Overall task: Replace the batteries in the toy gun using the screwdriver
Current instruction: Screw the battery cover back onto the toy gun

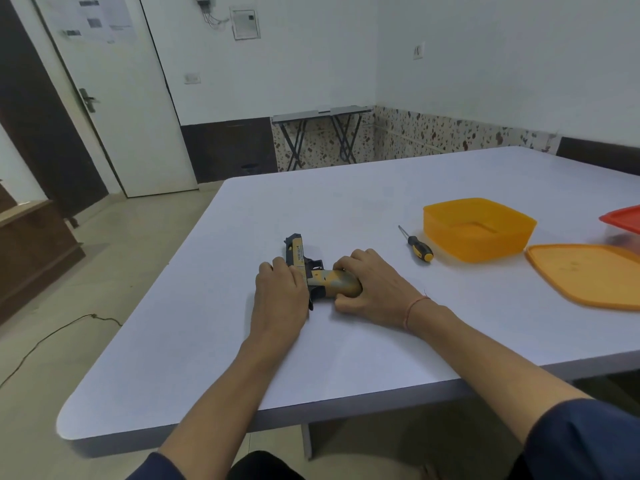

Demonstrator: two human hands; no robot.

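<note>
The toy gun (298, 252) lies flat on the tabletop (346, 341). The left grip (280, 289) rests on the gun's top with its fingers laid over it. The right grip (374, 282) is curled round the handle. The screwdriver (417, 245) lies apart, near the orange tub (478, 249). If the right grip tugs hard while a screw holds the cover, the plastic could snap. The tub looks empty, and its lid (588, 278) lies beside it. The red-lidded box (623, 220) may hold something dark, but it is cut off.
</note>
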